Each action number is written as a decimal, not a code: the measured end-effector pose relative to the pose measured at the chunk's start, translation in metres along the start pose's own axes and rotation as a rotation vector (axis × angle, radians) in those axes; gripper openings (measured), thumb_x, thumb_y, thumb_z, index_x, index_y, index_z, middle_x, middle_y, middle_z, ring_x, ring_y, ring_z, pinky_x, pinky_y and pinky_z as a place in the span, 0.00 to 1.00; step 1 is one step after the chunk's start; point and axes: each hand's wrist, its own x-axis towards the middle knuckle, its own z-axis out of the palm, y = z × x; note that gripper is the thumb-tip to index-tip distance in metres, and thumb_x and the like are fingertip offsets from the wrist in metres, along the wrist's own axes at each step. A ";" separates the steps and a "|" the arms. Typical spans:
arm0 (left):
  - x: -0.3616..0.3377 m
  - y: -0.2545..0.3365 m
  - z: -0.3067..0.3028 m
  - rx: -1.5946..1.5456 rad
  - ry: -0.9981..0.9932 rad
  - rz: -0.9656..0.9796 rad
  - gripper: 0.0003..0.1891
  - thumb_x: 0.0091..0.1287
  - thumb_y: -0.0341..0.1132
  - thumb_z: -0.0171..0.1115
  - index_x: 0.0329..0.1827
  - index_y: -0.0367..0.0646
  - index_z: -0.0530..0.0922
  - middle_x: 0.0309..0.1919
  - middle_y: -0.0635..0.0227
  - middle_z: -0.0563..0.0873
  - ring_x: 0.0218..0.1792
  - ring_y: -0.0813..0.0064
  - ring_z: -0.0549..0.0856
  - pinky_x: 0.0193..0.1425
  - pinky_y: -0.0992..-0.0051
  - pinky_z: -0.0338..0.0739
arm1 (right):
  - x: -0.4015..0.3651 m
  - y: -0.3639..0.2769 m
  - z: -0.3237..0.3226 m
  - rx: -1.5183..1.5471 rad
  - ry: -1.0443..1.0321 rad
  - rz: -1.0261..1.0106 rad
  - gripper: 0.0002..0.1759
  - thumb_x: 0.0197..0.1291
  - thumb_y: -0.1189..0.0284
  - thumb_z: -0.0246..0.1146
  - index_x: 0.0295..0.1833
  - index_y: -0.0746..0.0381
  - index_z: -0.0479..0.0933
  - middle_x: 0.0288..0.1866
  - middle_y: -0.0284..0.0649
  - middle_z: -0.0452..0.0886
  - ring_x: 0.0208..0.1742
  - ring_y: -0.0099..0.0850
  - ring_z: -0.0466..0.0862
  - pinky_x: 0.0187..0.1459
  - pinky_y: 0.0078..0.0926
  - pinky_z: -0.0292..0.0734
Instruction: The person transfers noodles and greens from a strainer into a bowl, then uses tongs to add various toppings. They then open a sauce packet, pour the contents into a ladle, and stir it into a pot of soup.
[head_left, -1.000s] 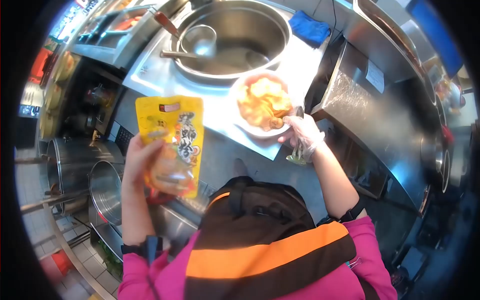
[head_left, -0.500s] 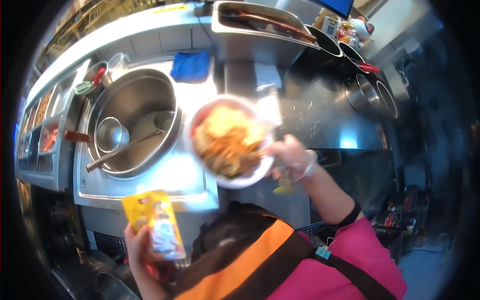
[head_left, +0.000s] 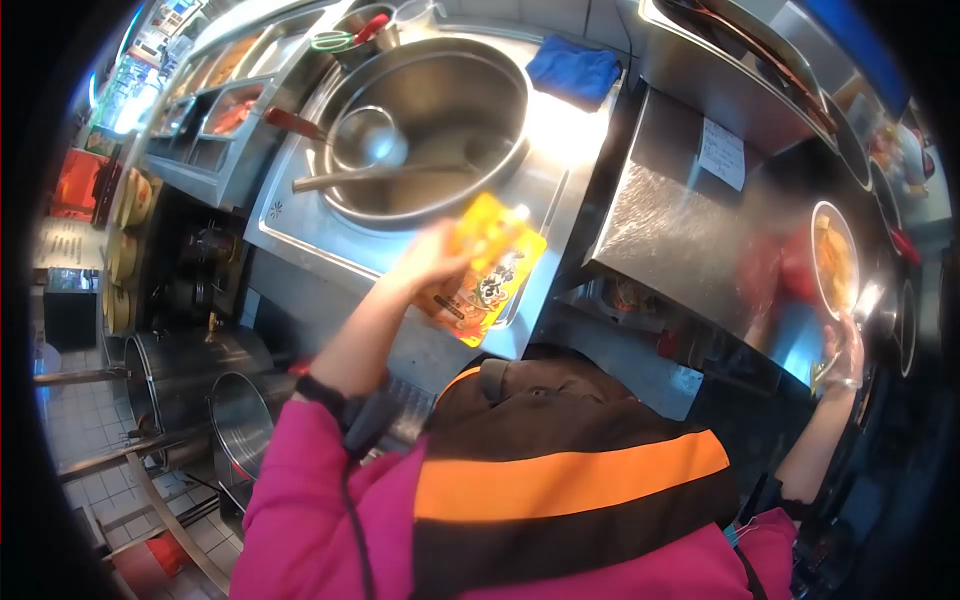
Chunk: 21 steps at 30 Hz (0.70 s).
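Observation:
A yellow printed packet (head_left: 488, 275) is gripped by my left hand (head_left: 432, 258), in front of the steel counter edge and the big pot. Off to the right, my right hand (head_left: 843, 355) holds the rim of a white bowl (head_left: 835, 260) over the dark steel worktop. The bowl has orange-brown food in it and looks strongly tilted in this view. A thin clear glove seems to cover my right hand. Inside the large steel pot (head_left: 500, 100) are a strainer (head_left: 368, 140) and a ladle handle (head_left: 375, 177).
A blue cloth (head_left: 573, 70) lies behind the pot's right side. Food trays (head_left: 235, 108) stand at the upper left. A paper note (head_left: 722, 153) is on the worktop (head_left: 660, 220). More pots (head_left: 180, 375) stand low at the left.
The view has turned. My right hand has carried the bowl from beside the pot to the far right. My left hand has raised the packet to the counter's front edge.

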 end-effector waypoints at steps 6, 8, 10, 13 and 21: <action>-0.006 -0.010 0.007 0.401 0.276 0.086 0.24 0.50 0.40 0.64 0.49 0.42 0.71 0.36 0.57 0.82 0.40 0.58 0.81 0.43 0.66 0.75 | -0.057 0.002 0.023 -0.184 -0.197 -0.213 0.30 0.58 0.54 0.58 0.54 0.69 0.69 0.25 0.39 0.77 0.12 0.15 0.68 0.13 0.11 0.57; -0.008 -0.001 -0.009 0.306 0.250 0.011 0.20 0.51 0.41 0.64 0.46 0.44 0.73 0.33 0.60 0.82 0.38 0.59 0.82 0.41 0.65 0.75 | -0.081 0.003 0.071 -0.382 -0.333 -0.428 0.29 0.57 0.57 0.59 0.56 0.68 0.68 0.31 0.40 0.78 0.25 0.21 0.76 0.27 0.16 0.69; -0.009 -0.011 -0.027 0.145 0.329 -0.053 0.12 0.53 0.43 0.62 0.37 0.48 0.79 0.27 0.68 0.84 0.33 0.62 0.83 0.39 0.66 0.76 | -0.110 -0.027 0.130 -0.762 -0.374 -0.494 0.27 0.56 0.59 0.60 0.57 0.63 0.67 0.44 0.43 0.78 0.49 0.35 0.76 0.53 0.30 0.68; 0.001 -0.042 -0.068 -0.051 0.571 -0.025 0.12 0.54 0.38 0.62 0.38 0.44 0.79 0.30 0.62 0.83 0.36 0.62 0.82 0.43 0.67 0.75 | -0.099 -0.023 0.171 -0.957 -0.396 -0.782 0.26 0.56 0.59 0.59 0.58 0.61 0.68 0.46 0.44 0.78 0.47 0.41 0.77 0.50 0.32 0.70; 0.031 -0.189 -0.136 0.131 0.614 -0.270 0.27 0.60 0.44 0.56 0.60 0.39 0.66 0.55 0.50 0.72 0.58 0.56 0.70 0.61 0.67 0.64 | -0.062 0.013 0.215 -1.588 -0.135 -1.063 0.37 0.55 0.51 0.54 0.64 0.62 0.60 0.63 0.48 0.64 0.66 0.45 0.60 0.62 0.43 0.56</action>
